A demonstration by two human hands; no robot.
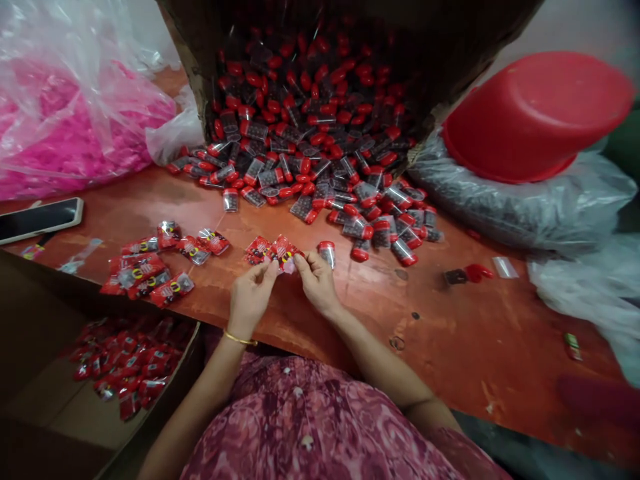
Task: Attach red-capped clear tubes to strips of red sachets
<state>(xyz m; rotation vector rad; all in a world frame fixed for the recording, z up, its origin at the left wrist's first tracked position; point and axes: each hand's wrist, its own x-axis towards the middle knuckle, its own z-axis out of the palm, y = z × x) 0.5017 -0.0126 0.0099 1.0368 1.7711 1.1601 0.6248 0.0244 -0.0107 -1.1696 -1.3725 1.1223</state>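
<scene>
Both hands, left hand (251, 293) and right hand (316, 280), pinch one red printed sachet (281, 253) between closed fingertips over the red table's (450, 333) near edge, where a slipping grip might knock the red-capped vial (327, 253) just beside it rolling.

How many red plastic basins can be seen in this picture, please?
1. The single red round plastic basin lies upside down at the far right, on a clear plastic bag of dark pieces. Others may be hidden out of view.
</scene>
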